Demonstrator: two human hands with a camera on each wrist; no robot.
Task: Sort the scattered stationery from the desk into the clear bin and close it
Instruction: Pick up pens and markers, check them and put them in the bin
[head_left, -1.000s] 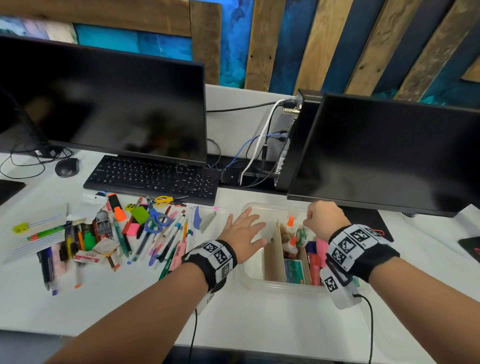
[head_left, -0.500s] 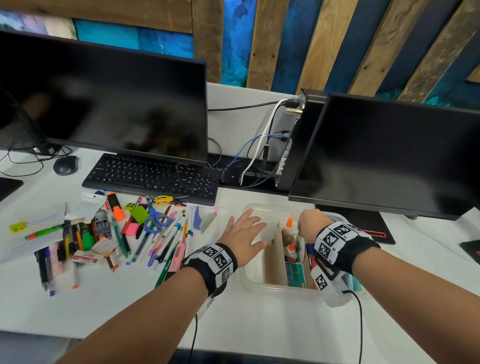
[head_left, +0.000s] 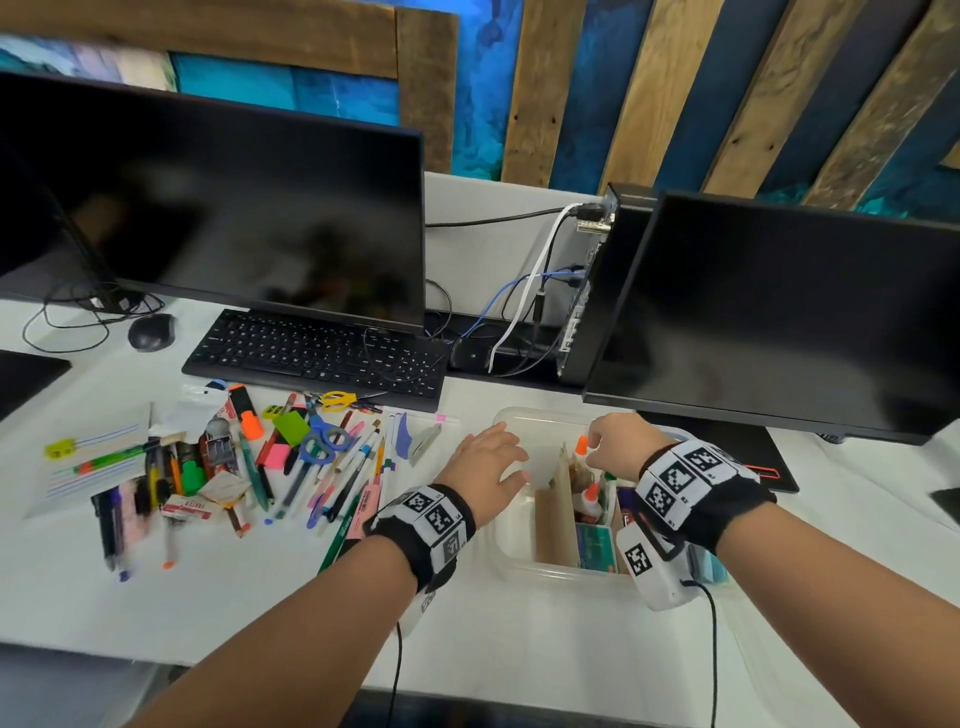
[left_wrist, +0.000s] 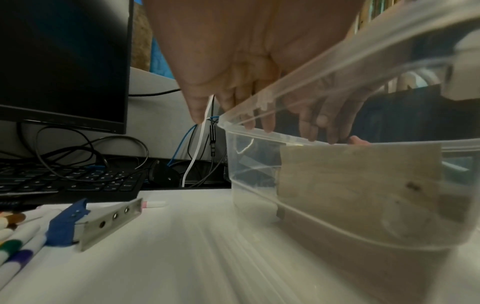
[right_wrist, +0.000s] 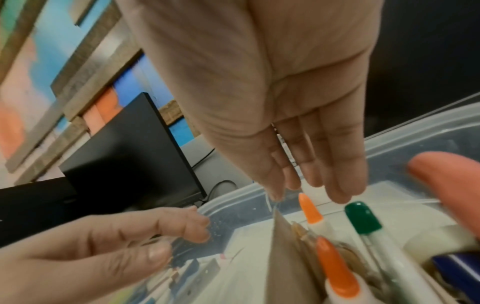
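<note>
The clear bin (head_left: 511, 551) stands on the white desk, split by an upright cardboard divider (head_left: 558, 509). Its right half holds orange-capped glue bottles (head_left: 582, 444) and a green-capped marker (right_wrist: 362, 218). My left hand (head_left: 493, 457) lies open over the bin's left rim, fingertips (left_wrist: 267, 125) touching the edge. My right hand (head_left: 602, 447) hovers over the bin with straight fingers (right_wrist: 337, 185), its thumb tip just above the divider's top corner (right_wrist: 276, 214); it holds nothing. The scattered stationery (head_left: 291, 462), pens, markers, blue scissors (head_left: 322, 441) and erasers, lies left of the bin.
A keyboard (head_left: 317, 353) and the left monitor (head_left: 208, 218) stand behind the pile; the right monitor (head_left: 789, 312) overhangs the bin's far side. Cables (head_left: 524, 312) run between them. A blue-handled metal tool (left_wrist: 103, 222) lies close to the bin's left wall.
My right hand has moved left across the bin, from its right half to the divider. The left hand has stayed at the left rim.
</note>
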